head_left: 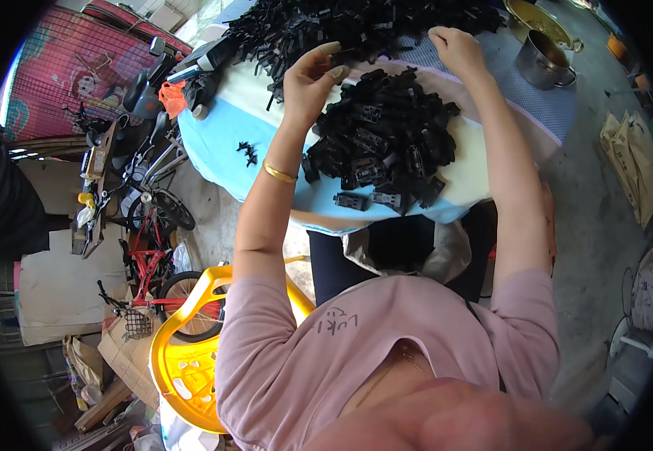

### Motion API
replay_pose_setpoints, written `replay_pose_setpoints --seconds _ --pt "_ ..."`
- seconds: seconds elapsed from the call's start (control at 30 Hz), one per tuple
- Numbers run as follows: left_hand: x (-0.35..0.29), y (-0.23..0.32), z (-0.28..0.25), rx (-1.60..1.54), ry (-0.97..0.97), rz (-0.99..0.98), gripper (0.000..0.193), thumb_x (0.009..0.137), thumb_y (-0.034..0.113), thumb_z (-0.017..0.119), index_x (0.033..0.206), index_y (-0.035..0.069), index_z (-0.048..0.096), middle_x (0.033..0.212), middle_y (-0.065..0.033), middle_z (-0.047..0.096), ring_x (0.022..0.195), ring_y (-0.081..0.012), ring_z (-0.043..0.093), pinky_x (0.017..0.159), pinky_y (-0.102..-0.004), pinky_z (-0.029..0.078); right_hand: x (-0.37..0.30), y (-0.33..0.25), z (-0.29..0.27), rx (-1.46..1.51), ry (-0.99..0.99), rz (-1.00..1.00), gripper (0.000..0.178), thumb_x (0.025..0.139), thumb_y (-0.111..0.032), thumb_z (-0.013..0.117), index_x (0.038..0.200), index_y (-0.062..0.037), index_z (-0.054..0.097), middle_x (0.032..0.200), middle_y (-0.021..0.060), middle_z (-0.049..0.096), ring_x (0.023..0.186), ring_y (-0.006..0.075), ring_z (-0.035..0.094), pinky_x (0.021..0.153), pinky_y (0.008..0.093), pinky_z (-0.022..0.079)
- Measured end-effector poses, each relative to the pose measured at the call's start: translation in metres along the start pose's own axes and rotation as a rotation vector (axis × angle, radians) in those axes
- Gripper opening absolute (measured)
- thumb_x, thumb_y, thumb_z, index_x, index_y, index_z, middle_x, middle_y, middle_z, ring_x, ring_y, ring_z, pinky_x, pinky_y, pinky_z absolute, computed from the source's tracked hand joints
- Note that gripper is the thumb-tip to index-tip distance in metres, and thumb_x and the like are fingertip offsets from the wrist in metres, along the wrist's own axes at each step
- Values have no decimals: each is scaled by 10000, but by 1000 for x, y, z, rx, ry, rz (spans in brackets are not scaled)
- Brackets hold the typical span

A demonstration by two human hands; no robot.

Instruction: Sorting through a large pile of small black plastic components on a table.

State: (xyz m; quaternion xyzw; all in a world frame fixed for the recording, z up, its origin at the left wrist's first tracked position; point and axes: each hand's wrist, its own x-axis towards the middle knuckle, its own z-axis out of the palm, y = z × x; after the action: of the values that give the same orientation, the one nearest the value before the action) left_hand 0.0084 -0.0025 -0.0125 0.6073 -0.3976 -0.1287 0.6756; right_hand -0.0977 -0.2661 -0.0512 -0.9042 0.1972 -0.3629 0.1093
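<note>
I judge the work to be partway along, with plenty left. A near pile (pixel 386 143) of chunky black parts sits on the table (pixel 217 154) between the forearms, while a much wider far heap (pixel 289 30) spreads along the far side. Which parts are finished, I can't tell. A small cluster (pixel 247 152) lies apart on the blue cloth.

My left hand (pixel 313 81) is half curled beside the far heap, thumb and fingers slightly parted; I can't tell whether it pinches a part. My right hand (pixel 456 51) looks folded narrow, its grip hidden from me.

A grey pot (pixel 535 71) and a brass pan (pixel 513 19) crowd the far right; an orange bag (pixel 173 98) takes the left edge. A yellow chair (pixel 162 361) stands close by.
</note>
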Motion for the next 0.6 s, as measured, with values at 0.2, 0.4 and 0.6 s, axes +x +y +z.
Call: replay_pose_setpoints --seconds 0.2,0.4,0.6 --pt "-44 -22 -28 396 146 228 304 739 -17 653 1037 -8 594 803 -9 541 674 -80 517 683 -201 484 -10 -29 -1 -67 190 -252 252 830 -314 551 888 -89 650 805 76 636 852 265 593 729 363 477" --pt "-44 -40 -39 144 305 179 282 701 -42 672 973 2 613 715 39 458 639 -31 455 579 -157 420 -26 -29 -32 475 3 -58 339 835 -359 557 809 -31 641 739 139 636 725 238 625 649 373 464" --pt "-38 -51 -60 307 254 19 354 801 107 601 1142 44 530 960 -118 550 816 -139 502 708 -271 428 -84 -10 -27 384 133 152 344 855 -343 543 860 -7 618 729 152 617 643 206 580 615 326 447"
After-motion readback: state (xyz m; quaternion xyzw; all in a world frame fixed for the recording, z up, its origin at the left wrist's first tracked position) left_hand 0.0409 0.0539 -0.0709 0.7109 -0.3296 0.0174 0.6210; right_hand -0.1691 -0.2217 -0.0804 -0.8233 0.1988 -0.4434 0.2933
